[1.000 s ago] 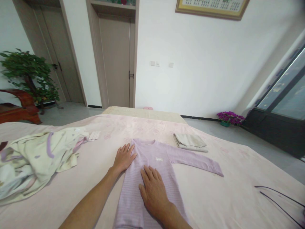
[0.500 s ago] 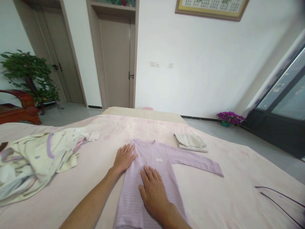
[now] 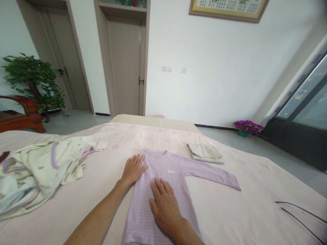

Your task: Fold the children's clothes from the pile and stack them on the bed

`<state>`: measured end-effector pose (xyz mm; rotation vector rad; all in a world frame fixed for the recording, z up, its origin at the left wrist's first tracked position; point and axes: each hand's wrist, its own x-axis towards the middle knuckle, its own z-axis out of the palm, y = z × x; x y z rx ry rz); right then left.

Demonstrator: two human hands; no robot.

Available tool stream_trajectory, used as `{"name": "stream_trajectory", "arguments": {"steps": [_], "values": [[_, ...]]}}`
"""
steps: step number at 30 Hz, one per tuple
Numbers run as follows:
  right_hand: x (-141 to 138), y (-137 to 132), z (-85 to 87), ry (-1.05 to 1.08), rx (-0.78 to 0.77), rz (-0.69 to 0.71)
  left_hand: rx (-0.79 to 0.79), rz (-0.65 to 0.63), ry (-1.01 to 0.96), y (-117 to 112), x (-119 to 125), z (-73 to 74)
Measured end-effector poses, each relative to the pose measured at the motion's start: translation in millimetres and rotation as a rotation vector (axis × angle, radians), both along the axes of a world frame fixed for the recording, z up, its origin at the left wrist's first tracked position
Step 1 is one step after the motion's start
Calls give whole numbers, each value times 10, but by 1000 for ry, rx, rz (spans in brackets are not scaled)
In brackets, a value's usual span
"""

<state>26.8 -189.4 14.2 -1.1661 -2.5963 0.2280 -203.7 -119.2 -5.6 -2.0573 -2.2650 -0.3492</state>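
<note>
A small lilac striped long-sleeved garment (image 3: 163, 170) lies flat on the pink bed sheet (image 3: 230, 211), neck away from me, its right sleeve stretched out to the right. My left hand (image 3: 133, 169) rests flat on the garment's left shoulder edge, fingers spread. Palm down on the middle of the garment's body lies my right hand (image 3: 165, 206), fingers extended. Neither hand holds anything.
A crumpled cream and lilac cloth heap (image 3: 38, 170) lies at the left of the bed. A folded beige cloth (image 3: 204, 152) sits beyond the sleeve. Black cables (image 3: 298, 214) cross the sheet at the right. Doors, a potted plant (image 3: 33, 81) and purple flowers (image 3: 247, 127) stand beyond the bed.
</note>
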Motion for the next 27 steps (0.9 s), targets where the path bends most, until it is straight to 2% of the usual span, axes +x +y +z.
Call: {"name": "stream_trajectory", "arguments": {"steps": [13, 27], "values": [[-6, -5, 35, -11, -15, 5, 32, -8, -6, 21, -21, -42], [-1, 12, -3, -6, 5, 12, 0, 0, -31, 24, -11, 9]]}}
